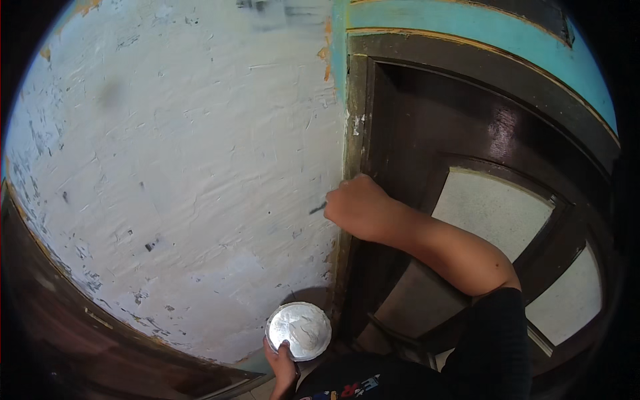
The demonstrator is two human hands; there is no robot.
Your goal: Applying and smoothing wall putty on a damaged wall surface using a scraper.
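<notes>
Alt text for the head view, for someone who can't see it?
The right hand, closed, is at the edge of a patchy white wall beside a dark door; what it grips, if anything, is unclear. Below, the left hand holds a round dish with white paste.

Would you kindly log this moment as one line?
left hand: holding round silvery container, white paste inside | right hand: curled near door frame, grip hidden | wall: patchy white

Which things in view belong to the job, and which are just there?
Job:
left hand, holding a round dish
white paste in the dish
patchy white wall
right hand at the wall's edge, contents unclear

Just there:
dark door
door frame
teal band above
</notes>
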